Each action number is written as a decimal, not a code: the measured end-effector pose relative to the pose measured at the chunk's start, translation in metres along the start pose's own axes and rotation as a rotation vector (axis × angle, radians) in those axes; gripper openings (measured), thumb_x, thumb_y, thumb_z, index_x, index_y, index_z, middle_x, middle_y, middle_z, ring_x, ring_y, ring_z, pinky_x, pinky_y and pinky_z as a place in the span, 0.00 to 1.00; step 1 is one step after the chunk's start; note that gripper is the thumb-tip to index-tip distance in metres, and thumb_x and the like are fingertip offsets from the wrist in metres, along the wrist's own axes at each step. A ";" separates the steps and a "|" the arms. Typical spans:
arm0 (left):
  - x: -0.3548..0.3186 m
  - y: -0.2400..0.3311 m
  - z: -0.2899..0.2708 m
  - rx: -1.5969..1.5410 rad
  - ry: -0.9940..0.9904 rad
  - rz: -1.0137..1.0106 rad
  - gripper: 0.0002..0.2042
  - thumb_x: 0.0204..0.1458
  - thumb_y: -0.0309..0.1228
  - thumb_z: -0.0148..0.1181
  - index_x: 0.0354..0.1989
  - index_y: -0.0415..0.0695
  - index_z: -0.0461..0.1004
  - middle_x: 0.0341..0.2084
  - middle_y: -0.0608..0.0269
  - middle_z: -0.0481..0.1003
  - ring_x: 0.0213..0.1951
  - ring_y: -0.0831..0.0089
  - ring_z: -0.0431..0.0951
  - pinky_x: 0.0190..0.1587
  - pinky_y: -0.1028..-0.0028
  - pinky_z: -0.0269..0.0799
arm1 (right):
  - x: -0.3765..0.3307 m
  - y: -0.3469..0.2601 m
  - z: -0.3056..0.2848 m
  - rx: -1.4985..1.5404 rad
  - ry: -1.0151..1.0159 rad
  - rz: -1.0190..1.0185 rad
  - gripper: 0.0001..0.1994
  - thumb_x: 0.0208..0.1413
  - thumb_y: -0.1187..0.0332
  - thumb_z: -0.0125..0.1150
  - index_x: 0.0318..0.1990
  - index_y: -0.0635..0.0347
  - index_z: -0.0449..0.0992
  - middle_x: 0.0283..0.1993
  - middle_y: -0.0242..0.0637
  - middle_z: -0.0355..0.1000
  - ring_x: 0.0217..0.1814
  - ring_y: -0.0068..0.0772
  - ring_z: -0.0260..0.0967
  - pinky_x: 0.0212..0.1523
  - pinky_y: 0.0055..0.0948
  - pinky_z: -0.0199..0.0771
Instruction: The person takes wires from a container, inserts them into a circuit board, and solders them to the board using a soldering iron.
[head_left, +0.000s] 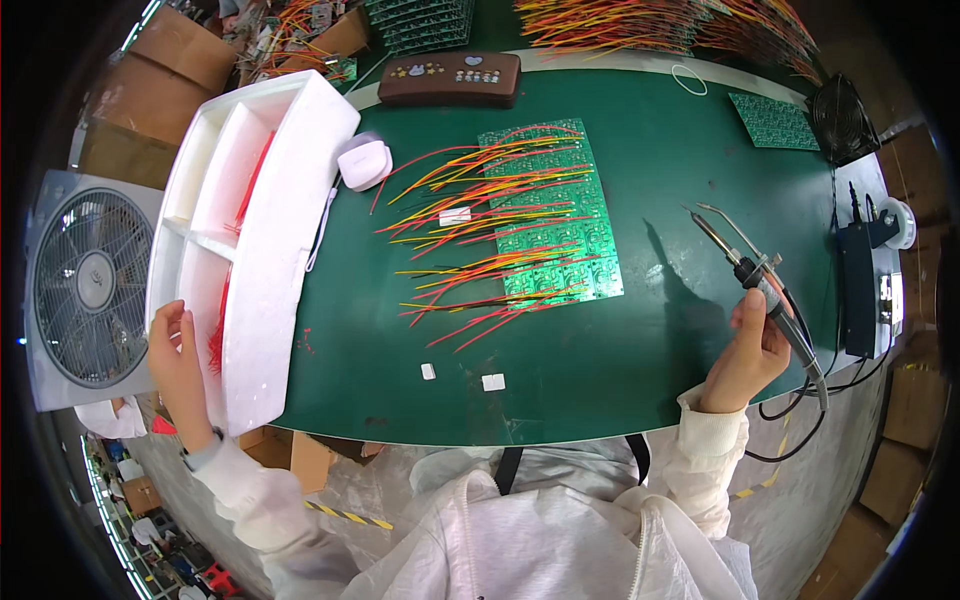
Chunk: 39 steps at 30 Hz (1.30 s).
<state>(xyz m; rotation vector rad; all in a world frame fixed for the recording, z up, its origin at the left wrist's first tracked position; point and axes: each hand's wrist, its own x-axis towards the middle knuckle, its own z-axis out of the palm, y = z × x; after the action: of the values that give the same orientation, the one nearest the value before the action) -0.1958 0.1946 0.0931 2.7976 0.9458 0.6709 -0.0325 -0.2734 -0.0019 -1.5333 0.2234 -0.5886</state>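
Observation:
In the head view, my right hand (745, 360) grips a soldering iron (803, 348) with a thin metal guide tube beside its tip. The iron is raised over the table's right side, its tip pointing up and left. My left hand (176, 365) is at the near left edge of a white foam box (285, 290), fingers loosely bent and slightly apart, with nothing visible in them. Red wires (217, 335) lie in the box's compartments next to it. A green circuit board panel (600, 240) lies mid-table, with rows of red, yellow and black wires (450, 265) running leftward off it.
A grey box fan (95, 280) stands left of the foam box. A white earbud-like case (365, 165) and brown pencil box (450, 80) sit farther back. The soldering station (860, 290) and a small black fan (842, 118) are at right. Wire bundles (620, 25) lie beyond.

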 end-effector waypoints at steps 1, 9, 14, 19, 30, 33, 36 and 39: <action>0.000 -0.019 -0.004 0.029 -0.119 -0.028 0.10 0.50 0.26 0.49 0.41 0.37 0.68 0.34 0.61 0.71 0.37 0.75 0.70 0.40 0.75 0.65 | -0.001 -0.002 0.002 -0.003 0.000 -0.021 0.14 0.49 0.68 0.57 0.40 0.67 0.70 0.24 0.31 0.66 0.23 0.17 0.59 0.24 0.16 0.59; -0.011 -0.006 0.026 -0.552 -0.497 -0.030 0.13 0.45 0.19 0.51 0.41 0.36 0.66 0.36 0.58 0.71 0.38 0.74 0.71 0.43 0.77 0.65 | -0.012 0.002 -0.004 -0.014 0.026 -0.051 0.12 0.52 0.66 0.52 0.39 0.66 0.69 0.23 0.31 0.64 0.24 0.18 0.58 0.25 0.17 0.59; -0.002 -0.014 0.022 -0.362 -0.551 0.047 0.08 0.43 0.17 0.51 0.34 0.34 0.69 0.32 0.58 0.72 0.33 0.73 0.72 0.39 0.77 0.67 | -0.015 0.006 -0.008 0.007 -0.002 -0.063 0.12 0.53 0.68 0.51 0.40 0.67 0.69 0.27 0.30 0.65 0.28 0.18 0.59 0.29 0.18 0.58; 0.001 -0.030 0.023 -0.405 -0.446 0.034 0.05 0.45 0.19 0.51 0.31 0.34 0.69 0.27 0.60 0.72 0.29 0.75 0.71 0.35 0.79 0.67 | -0.020 0.000 -0.003 -0.042 -0.026 -0.052 0.11 0.52 0.69 0.53 0.40 0.67 0.69 0.27 0.31 0.65 0.28 0.19 0.59 0.30 0.18 0.59; 0.003 -0.012 0.020 -0.276 -0.402 -0.020 0.07 0.55 0.29 0.43 0.30 0.39 0.65 0.19 0.68 0.64 0.23 0.85 0.62 0.28 0.86 0.59 | -0.017 0.004 -0.006 -0.005 -0.076 -0.038 0.12 0.49 0.68 0.57 0.39 0.66 0.67 0.28 0.33 0.67 0.26 0.19 0.64 0.28 0.16 0.66; 0.001 -0.021 0.025 -0.403 -0.389 0.034 0.08 0.56 0.31 0.41 0.34 0.40 0.65 0.20 0.68 0.63 0.25 0.85 0.60 0.31 0.87 0.58 | -0.017 0.003 -0.006 -0.008 -0.085 -0.026 0.12 0.49 0.68 0.57 0.39 0.65 0.67 0.28 0.33 0.67 0.26 0.19 0.64 0.28 0.16 0.66; 0.000 -0.018 0.025 -0.531 -0.427 -0.040 0.09 0.57 0.32 0.39 0.38 0.39 0.63 0.22 0.67 0.65 0.28 0.86 0.61 0.34 0.88 0.58 | -0.017 0.003 -0.006 -0.015 -0.082 -0.020 0.12 0.49 0.69 0.57 0.39 0.65 0.66 0.28 0.33 0.67 0.26 0.19 0.63 0.28 0.17 0.66; 0.002 -0.028 0.018 -0.582 -0.478 -0.053 0.08 0.56 0.30 0.41 0.39 0.39 0.62 0.23 0.67 0.68 0.28 0.85 0.65 0.33 0.87 0.61 | -0.018 0.002 -0.005 -0.005 -0.092 -0.018 0.12 0.49 0.69 0.57 0.39 0.65 0.66 0.28 0.33 0.67 0.26 0.19 0.63 0.28 0.17 0.66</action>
<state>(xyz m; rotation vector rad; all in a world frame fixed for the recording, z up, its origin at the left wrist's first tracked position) -0.2015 0.2189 0.0710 2.2453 0.6027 0.1965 -0.0493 -0.2692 -0.0081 -1.5645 0.1410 -0.5302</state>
